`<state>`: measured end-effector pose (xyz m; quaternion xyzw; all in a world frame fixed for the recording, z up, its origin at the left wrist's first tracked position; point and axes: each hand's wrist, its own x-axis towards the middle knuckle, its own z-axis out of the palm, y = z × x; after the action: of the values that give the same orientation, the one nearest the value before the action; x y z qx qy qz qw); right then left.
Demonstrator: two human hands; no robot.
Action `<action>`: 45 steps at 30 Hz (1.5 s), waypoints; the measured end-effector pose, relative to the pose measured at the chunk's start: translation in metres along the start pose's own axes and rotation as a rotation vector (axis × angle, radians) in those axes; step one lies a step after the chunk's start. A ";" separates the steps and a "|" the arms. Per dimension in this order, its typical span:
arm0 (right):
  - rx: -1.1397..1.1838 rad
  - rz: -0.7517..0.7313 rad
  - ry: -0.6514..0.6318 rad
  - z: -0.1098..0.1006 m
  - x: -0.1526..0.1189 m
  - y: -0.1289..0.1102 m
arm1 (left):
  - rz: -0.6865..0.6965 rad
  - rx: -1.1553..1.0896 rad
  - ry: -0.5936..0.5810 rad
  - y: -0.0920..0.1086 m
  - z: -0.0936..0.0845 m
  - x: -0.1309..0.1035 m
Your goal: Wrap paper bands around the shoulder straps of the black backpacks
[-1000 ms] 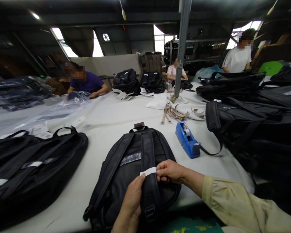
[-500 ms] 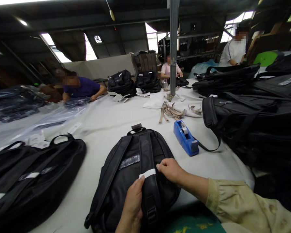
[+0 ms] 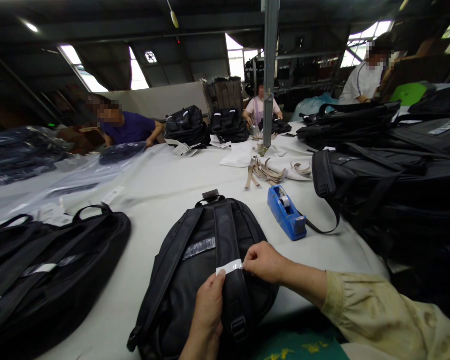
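A black backpack [image 3: 195,285] lies in front of me with its shoulder straps facing up. Around its right shoulder strap [image 3: 227,230] runs a white paper band [image 3: 227,268]. My left hand [image 3: 209,302] is closed on this strap, its thumb pressing the band's left end and its other fingers mostly hidden under the strap. At the band's right end, my right hand [image 3: 264,262] pinches a small shiny strip that looks like clear tape. To the right of the backpack stands a blue tape dispenser [image 3: 287,214] with a roll in it.
More black backpacks lie at left [image 3: 60,280] and are piled at right [image 3: 397,185]. Beige strips [image 3: 268,172] lie beyond the dispenser, near a metal post [image 3: 270,75]. Several people work around the white-covered table [image 3: 165,175], one in a purple shirt [image 3: 131,129].
My right hand's fingertips have come to the band's right end, where a shiny strip now shows. My left thumb stays on the band. The person in purple has shifted, handling a plastic-wrapped bag.
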<state>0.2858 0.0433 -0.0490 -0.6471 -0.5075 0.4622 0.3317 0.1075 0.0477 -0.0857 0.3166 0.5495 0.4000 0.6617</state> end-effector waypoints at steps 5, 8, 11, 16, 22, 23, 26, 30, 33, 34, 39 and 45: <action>-0.267 -0.140 0.020 -0.008 0.001 -0.010 | 0.013 0.029 0.011 0.000 0.001 0.001; -0.376 -0.201 0.018 -0.010 -0.002 -0.018 | 0.026 0.052 0.021 0.000 0.003 -0.001; -0.495 -0.303 0.029 -0.012 -0.006 -0.028 | 0.061 0.091 0.026 -0.001 0.003 0.000; -0.532 -0.303 -0.019 -0.018 -0.003 -0.034 | 0.082 0.100 0.024 -0.005 -0.001 0.002; -0.247 -0.091 -0.086 -0.020 0.016 -0.006 | 0.055 0.071 0.005 -0.003 0.000 -0.001; -0.185 -0.065 -0.105 -0.019 0.018 -0.001 | 0.053 0.061 0.007 -0.003 -0.001 -0.001; 0.001 0.020 -0.184 -0.014 0.020 0.008 | 0.034 0.024 0.011 -0.004 -0.003 -0.001; 0.164 0.115 -0.227 -0.005 0.016 0.010 | 0.012 -0.036 -0.009 -0.006 -0.007 0.001; 0.285 0.201 -0.247 0.003 0.014 0.010 | -0.006 -0.068 -0.018 -0.005 -0.008 0.002; 0.338 0.223 -0.253 0.006 0.014 0.011 | -0.011 -0.077 -0.021 -0.004 -0.008 0.001; 0.584 0.263 -0.297 0.019 0.016 0.013 | -0.046 -0.122 -0.045 -0.002 -0.005 0.001; 0.499 0.347 -0.233 0.033 0.017 0.008 | -0.063 -0.121 -0.037 -0.002 -0.007 0.002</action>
<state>0.2590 0.0564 -0.0719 -0.5658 -0.2952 0.6928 0.3359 0.1014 0.0480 -0.0898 0.2661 0.5216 0.4055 0.7019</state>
